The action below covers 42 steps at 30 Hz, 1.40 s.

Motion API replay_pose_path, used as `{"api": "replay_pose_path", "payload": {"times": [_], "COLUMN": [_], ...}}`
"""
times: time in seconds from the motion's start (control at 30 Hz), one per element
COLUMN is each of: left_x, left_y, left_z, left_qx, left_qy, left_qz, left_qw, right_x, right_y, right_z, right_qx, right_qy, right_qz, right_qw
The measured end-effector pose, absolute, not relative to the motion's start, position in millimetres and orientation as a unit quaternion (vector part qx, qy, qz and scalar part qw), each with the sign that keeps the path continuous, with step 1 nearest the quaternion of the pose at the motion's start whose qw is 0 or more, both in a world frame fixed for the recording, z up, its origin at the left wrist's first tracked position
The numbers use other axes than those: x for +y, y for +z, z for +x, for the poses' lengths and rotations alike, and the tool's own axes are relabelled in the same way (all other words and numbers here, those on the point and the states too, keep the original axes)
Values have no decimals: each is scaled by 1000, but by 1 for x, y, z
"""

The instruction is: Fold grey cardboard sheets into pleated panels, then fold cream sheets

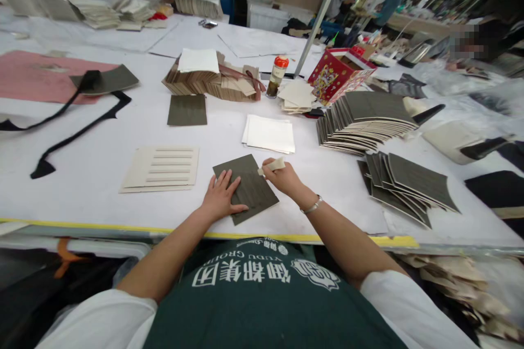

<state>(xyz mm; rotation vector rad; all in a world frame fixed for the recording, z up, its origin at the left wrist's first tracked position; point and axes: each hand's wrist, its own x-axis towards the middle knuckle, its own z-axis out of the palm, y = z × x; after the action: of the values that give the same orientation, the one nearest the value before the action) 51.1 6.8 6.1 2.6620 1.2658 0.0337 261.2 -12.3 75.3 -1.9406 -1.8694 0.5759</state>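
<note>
Lettered green apron (pixel 262 311) foremost | left hand (pixel 221 196), fingers splayed across dark panel (pixel 254 191) | right hand (pixel 286 179), fingers clutching cream strip (pixel 277 164)

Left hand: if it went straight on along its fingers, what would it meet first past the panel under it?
Probably the stack of white sheets, beyond the far edge of the dark panel. Whether the left hand would hit it squarely or just clip its left side is unclear.

The white table (pixel 223 133) is supporting a dark panel (pixel 256 188), with a pale board (pixel 137 169) lying to its left. White sheets (pixel 270 133), stacked dark panels (pixel 376 106), a jar (pixel 277 75) and a red box (pixel 329 73) are resting farther back.
</note>
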Motion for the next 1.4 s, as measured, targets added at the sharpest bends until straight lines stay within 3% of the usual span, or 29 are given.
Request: {"api": "replay_pose_path", "payload": {"times": [0.17,0.4,0.47,0.57,0.67,0.97,1.13,1.23,1.4], "left_x": [7,11,12,12,11,11,13,13,12], "left_y": [2,-1,0,3,5,6,2,1,4], "left_z": [49,48,49,49,50,50,49,49,49], "left_qx": [425,415,412,411,413,411,408,409,412], "left_qy": [12,22,20,13,9,16,21,25,21], "left_qz": [900,903,904,904,903,903,905,905,901], "left_qw": [97,111,115,118,118,126,117,118,131], "right_x": [19,-49,-38,1,19,-56,0,0,-51], "right_y": [72,80,76,67,64,75,68,68,73], "right_z": [256,277,268,247,235,248,231,235,253], "right_qx": [-676,-618,-629,-665,-693,-711,-698,-679,-675], "right_qy": [203,411,380,229,125,190,139,190,309], "right_qz": [-691,-666,-671,-693,-693,-675,-686,-694,-667], "right_qw": [159,72,101,159,156,54,149,149,70]}}
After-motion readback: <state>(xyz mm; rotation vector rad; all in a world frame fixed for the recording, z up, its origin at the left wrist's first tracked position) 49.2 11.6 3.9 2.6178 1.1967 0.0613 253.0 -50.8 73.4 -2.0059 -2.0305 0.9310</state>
